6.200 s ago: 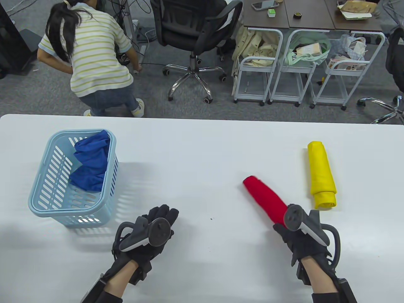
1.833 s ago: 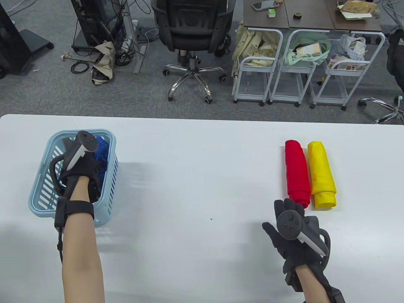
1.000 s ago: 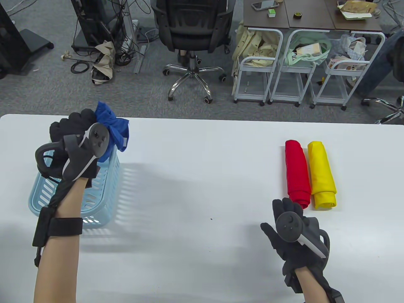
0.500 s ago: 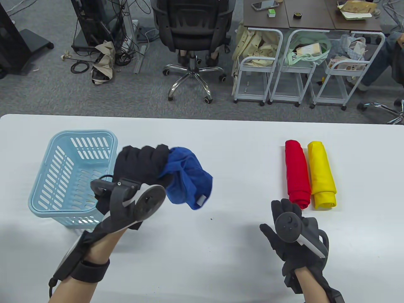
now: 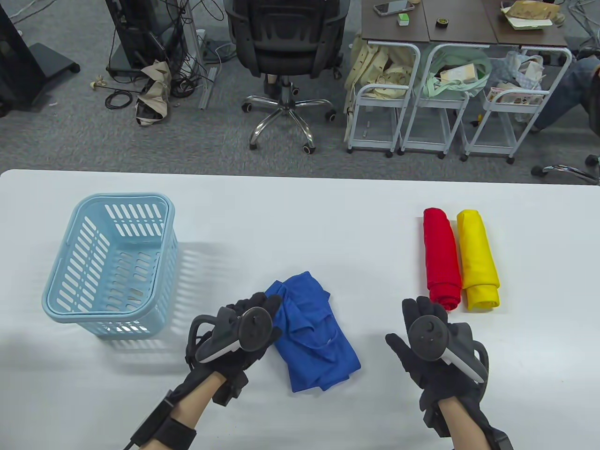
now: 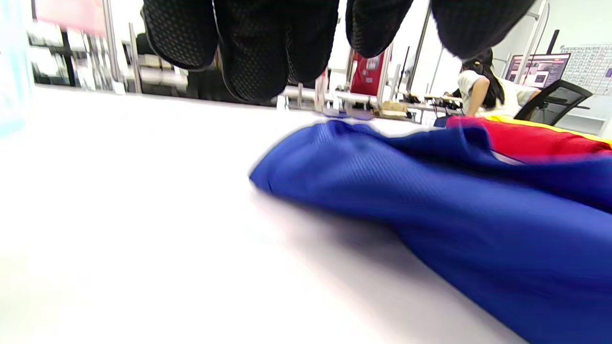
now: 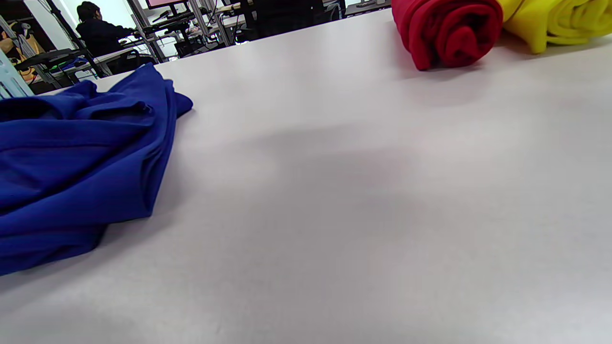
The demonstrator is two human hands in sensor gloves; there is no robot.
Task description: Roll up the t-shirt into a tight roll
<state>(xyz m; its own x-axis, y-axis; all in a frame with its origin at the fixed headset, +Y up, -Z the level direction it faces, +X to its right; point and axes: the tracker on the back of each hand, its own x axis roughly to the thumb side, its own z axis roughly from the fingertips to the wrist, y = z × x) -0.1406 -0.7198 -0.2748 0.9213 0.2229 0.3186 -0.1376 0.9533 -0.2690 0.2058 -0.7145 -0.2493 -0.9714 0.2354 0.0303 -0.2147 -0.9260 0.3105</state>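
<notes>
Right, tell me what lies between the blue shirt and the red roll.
Nothing: bare white table separates the blue shirt from the red roll, clearest in the right wrist view.

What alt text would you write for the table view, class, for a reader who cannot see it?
A crumpled blue t-shirt lies on the white table between two gloved hands, the left hand at its edge, the right hand open and apart. A red roll and a yellow roll lie side by side at the right, a light blue basket at the left.
</notes>
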